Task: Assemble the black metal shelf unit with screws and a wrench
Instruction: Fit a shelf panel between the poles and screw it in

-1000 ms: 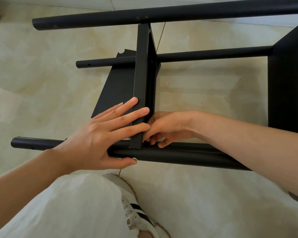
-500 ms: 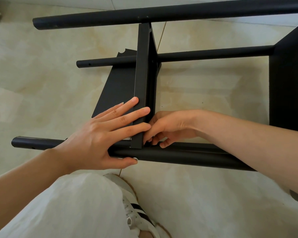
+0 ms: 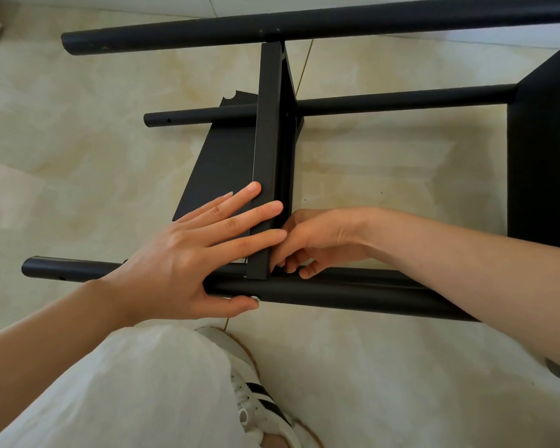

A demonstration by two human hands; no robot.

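Shelf unit [image 3: 304,24] lies on its side on the pale floor [image 3: 78,156], with its four long black poles running left to right. The near pole [image 3: 337,291] is the one closest to the person's knee, and everything here happens at that pole. A flat black shelf panel [image 3: 269,156] stands on its thin edge, and its long side points away from the near pole toward the far pole. The left hand [image 3: 181,253] lies with straight fingers pressed flat on the panel and its thumb under the near pole. The right hand [image 3: 317,240] is just past the panel, fingers curled at the spot where panel and pole meet. I cannot tell if it holds a screw. No wrench shows. If the left hand lets go, the panel might tip or slide off its hole. A small screw could drop and roll away.
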